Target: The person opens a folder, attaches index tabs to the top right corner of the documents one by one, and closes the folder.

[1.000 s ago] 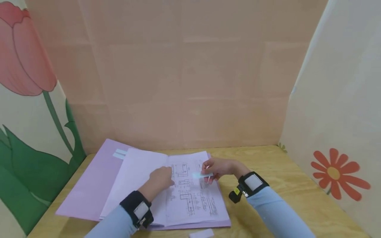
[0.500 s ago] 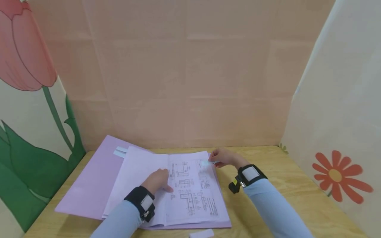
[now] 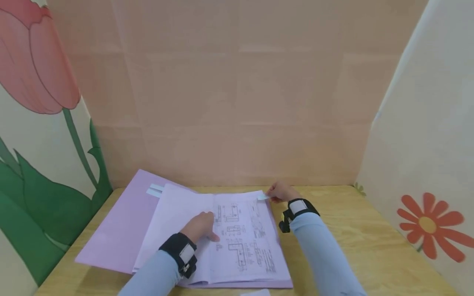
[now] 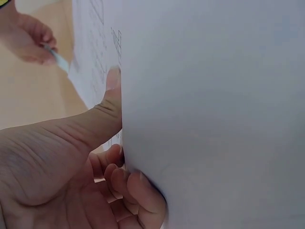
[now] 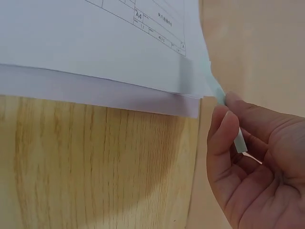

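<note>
Near the top right corner of an opened stack of white sheets (image 3: 252, 234), my right hand (image 3: 283, 192) pinches a pale blue-green sticky tab (image 5: 241, 145) between thumb and finger. The far end of this tab meets the sheet's corner in the right wrist view. Technical drawings are printed on the right-hand page. My left hand (image 3: 200, 227) rests near the fold, its fingertips pressing at the blank left-hand page (image 4: 214, 105) and its thumb spread toward the drawings. Behind the sheets lies the open cover of a purple folder (image 3: 118, 234).
Two pale blue strips (image 3: 154, 190) lie on the purple cover beside the sheets. At the front of the wooden table (image 3: 352, 238) a small white piece (image 3: 257, 293) is partly cut off by the frame. A peach-coloured wall covering (image 3: 240, 102) stands behind.
My right hand has carried the sticky tab up and right, from over the drawings to the page's top right corner. My left hand has shifted only slightly near the fold.
</note>
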{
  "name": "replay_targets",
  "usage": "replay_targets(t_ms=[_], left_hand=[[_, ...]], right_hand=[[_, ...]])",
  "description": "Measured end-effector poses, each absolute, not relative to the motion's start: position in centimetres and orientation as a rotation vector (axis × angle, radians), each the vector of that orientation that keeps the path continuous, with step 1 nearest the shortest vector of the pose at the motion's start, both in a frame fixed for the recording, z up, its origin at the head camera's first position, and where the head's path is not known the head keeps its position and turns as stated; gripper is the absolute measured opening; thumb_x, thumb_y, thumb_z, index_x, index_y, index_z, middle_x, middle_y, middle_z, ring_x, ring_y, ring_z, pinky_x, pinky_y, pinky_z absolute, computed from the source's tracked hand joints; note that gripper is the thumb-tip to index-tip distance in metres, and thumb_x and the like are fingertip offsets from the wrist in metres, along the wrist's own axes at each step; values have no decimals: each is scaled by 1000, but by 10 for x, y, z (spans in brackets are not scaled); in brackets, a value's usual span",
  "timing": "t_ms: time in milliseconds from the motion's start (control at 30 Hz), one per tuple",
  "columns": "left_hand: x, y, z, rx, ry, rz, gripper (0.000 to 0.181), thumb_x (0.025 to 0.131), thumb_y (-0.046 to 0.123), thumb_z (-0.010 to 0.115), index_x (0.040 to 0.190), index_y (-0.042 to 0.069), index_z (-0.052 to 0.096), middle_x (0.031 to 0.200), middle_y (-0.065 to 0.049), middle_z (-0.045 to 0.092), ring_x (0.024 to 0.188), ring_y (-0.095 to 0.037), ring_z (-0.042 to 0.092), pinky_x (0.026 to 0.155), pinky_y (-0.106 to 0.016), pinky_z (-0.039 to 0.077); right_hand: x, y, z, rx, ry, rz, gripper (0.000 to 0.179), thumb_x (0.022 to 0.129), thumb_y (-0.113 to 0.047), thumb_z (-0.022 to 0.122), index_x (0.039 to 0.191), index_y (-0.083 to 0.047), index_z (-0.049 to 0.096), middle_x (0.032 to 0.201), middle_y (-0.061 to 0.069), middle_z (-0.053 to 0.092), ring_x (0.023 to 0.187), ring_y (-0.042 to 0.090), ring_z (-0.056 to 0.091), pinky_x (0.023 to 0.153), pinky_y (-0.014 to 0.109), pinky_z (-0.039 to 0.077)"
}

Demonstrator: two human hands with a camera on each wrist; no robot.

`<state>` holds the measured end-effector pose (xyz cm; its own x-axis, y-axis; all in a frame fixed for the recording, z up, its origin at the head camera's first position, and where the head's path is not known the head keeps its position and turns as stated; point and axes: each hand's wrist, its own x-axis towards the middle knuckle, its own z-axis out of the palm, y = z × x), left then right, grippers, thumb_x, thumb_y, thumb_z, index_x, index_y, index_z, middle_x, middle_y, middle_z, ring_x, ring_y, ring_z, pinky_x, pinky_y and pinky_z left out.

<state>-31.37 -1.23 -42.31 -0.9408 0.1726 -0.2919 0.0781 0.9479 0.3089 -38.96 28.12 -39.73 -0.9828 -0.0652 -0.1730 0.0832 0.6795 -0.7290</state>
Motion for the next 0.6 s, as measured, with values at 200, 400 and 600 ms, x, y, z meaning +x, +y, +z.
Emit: replay_targets(t_ms=[200, 400, 600], left_hand=[[-319, -9, -428, 195, 2778, 411, 73, 66, 33, 87, 125, 2, 56, 113, -18, 63, 106, -33, 61, 96, -46, 49], [-318, -8, -430, 210, 2781, 442, 74, 64, 32, 88, 125, 2, 57, 112, -17, 64, 104, -32, 62, 95, -46, 50], [-316, -8, -428, 204, 2773, 441, 75, 64, 33, 88, 125, 2, 56, 114, -18, 63, 106, -32, 61, 95, -46, 49]], right_hand=[[-393, 290, -399, 123, 2736, -1129, 15, 91, -5, 64, 95, 10, 65, 78, 12, 66, 64, 18, 60, 69, 32, 56], [-397, 298, -404, 208, 2747, -1069, 15, 92, -8, 64, 96, 6, 69, 78, 9, 67, 64, 17, 60, 59, 24, 51], [-395, 297, -407, 157, 2767, -1067, 16, 92, -7, 64, 96, 7, 71, 74, 8, 68, 62, 16, 59, 57, 23, 47]])
